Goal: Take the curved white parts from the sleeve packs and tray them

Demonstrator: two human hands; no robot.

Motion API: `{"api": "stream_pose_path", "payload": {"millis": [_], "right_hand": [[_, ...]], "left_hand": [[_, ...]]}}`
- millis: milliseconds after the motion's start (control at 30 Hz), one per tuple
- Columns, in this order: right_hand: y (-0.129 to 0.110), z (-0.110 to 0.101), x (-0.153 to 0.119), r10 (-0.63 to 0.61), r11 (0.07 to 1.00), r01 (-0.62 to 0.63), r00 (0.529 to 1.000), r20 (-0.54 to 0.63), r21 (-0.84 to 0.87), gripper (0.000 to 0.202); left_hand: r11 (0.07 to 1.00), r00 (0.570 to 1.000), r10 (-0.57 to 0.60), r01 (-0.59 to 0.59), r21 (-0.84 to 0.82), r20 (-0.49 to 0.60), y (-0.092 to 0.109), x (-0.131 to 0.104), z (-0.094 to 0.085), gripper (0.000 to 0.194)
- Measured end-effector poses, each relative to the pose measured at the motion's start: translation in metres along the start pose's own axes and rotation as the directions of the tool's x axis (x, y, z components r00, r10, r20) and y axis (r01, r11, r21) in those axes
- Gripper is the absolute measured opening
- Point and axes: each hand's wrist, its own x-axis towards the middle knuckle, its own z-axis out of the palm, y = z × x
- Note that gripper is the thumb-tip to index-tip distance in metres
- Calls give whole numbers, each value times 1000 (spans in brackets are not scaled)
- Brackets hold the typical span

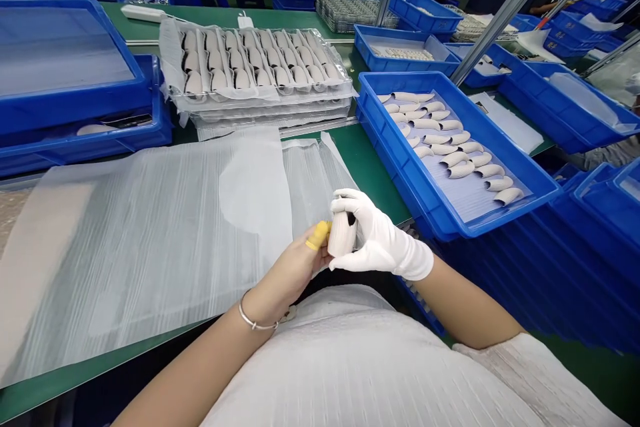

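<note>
My right hand (380, 237), in a white glove, grips a small ribbed beige plastic part (342, 233) just above the table's near edge. My left hand (295, 267) is bare, with a yellow finger cot on one fingertip and a silver bracelet on the wrist; that fingertip presses on the part's left side. Both hands hold the part close to my body. A blue bin (400, 147) to the right holds several rows of the same beige parts (453, 140) on a foam sheet.
White foam sheets (150, 227) cover the green table in front. Behind them stands a stack of clear blister trays (260, 70) filled with parts. Blue bins (65, 80) are stacked at the left and more (565, 107) at the right. A metal post (505, 13) slants up at the right.
</note>
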Motion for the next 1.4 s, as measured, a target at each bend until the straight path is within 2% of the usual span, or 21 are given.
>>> {"api": "stream_pose_path", "payload": {"millis": [100,167,300,433,633,767,833,900,1000,1067,1100,1233,1300,1400], "right_hand": [[2,5,-1,18,984,-11,999,-37,177,90],[2,9,-2,14,966,-2,999,-46,259,93],[3,15,-7,-8,932,4,1000,8,363,94],[6,15,-11,-28,914,13,999,31,406,95],[3,11,-13,3,923,-21,999,48,383,95],[1,13,-12,116,893,-105,993,1,437,86],[3,14,-7,222,844,-163,973,-56,511,75],[7,14,-1,353,778,-220,928,-120,589,66],[12,9,8,541,715,-303,811,-224,630,55],[11,4,10,624,682,-373,746,-234,629,45],[9,2,10,651,659,-414,732,-201,628,43],[-6,-3,4,682,558,-551,730,36,621,43],[-10,-2,2,691,539,-580,719,72,611,44],[-10,0,1,685,556,-568,727,51,607,43]], "left_hand": [[957,986,-58,100,-271,159,-10,4,-2,39],[924,975,-61,136,-356,213,-16,6,-3,35],[886,976,-26,122,-448,214,-21,5,-4,42],[857,974,-65,166,-487,217,-19,2,-6,55],[843,989,-23,98,-529,148,-19,3,-8,47],[871,990,-3,71,-486,138,-23,2,-7,41],[888,990,-2,66,-456,139,-24,1,-7,41],[900,991,-11,68,-431,134,-24,-1,-7,41],[919,992,-44,86,-384,118,-20,-4,-6,42],[936,993,-63,92,-341,95,-18,-6,-4,42],[944,995,-66,88,-319,79,-17,-6,-3,42],[970,998,-60,62,-236,17,-14,-7,0,39],[978,999,-49,46,-205,-10,-13,-7,2,42],[988,998,-39,31,-153,-53,-10,-8,6,47]]}}
